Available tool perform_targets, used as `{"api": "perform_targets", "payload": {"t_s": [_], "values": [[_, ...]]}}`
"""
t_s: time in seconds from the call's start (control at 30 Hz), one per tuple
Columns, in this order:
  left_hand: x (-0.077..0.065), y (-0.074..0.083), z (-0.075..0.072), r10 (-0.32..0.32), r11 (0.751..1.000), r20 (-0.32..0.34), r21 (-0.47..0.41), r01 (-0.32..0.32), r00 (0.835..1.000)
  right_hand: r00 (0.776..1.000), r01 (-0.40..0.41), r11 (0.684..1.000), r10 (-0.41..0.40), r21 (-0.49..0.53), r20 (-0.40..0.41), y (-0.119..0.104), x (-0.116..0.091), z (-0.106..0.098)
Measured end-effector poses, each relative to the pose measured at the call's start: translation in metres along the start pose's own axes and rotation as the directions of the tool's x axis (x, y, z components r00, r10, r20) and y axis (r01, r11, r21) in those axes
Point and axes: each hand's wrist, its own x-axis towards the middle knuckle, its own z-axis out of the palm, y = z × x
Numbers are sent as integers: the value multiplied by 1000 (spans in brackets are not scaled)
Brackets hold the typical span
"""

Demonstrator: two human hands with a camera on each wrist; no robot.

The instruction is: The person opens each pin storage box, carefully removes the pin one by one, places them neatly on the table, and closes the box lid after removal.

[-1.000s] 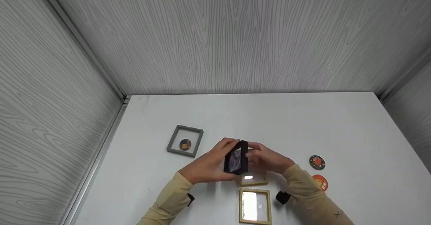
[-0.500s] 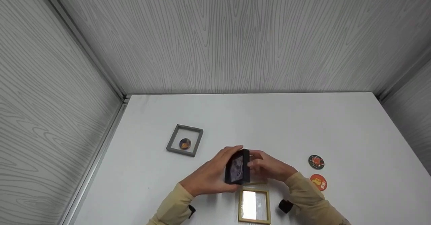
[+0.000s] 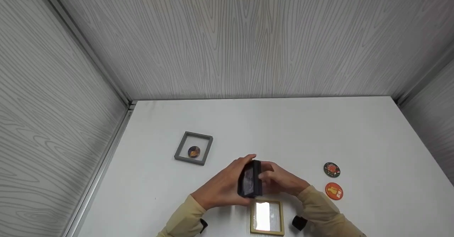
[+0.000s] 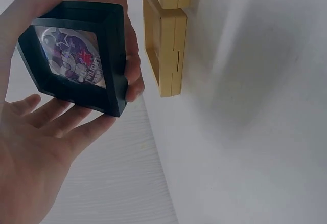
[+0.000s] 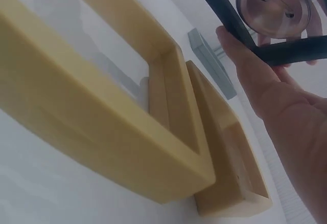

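Observation:
My left hand [image 3: 223,187] grips a small black display frame [image 3: 258,180] by its edges, thumb on one side and fingers on the other. Inside its clear film sits a round pin badge [image 4: 71,55] with a purple cartoon print; the badge's metal back shows in the right wrist view. On the frame's other side, my right hand [image 3: 283,179] holds its edge with bent fingers. The frame is tilted up, off the table. Just below the hands lies a yellow display frame [image 3: 282,217]; a second yellow frame [image 5: 245,155] beside it is hidden in the head view.
On the white table [image 3: 283,130], a grey display frame [image 3: 208,150] with a round badge [image 3: 194,152] lies to the left. To the right are a dark badge [image 3: 332,170] and a red badge [image 3: 334,191]. Grey wood-patterned panels [image 3: 227,42] stand behind and beside the table.
Both hands have come nearer to me with the black frame, which is turned more edge-on. The farther yellow frame, partly visible before, is now covered by the hands.

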Motion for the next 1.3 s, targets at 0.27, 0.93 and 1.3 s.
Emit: {"api": "perform_targets", "payload": {"t_s": [0.27, 0.93, 1.3], "values": [[0, -2, 0, 36, 999, -11, 40, -35, 999, 1000, 1, 999, 0, 32, -29, 4, 2, 3], [-16, -1, -15, -17, 995, 33, -100, 20, 999, 993, 49, 995, -58, 91, 104, 4, 0, 4], [-28, -7, -21, -43, 996, 12, -75, 44, 999, 996, 69, 985, -77, -156, -50, -1, 1, 7]]}}
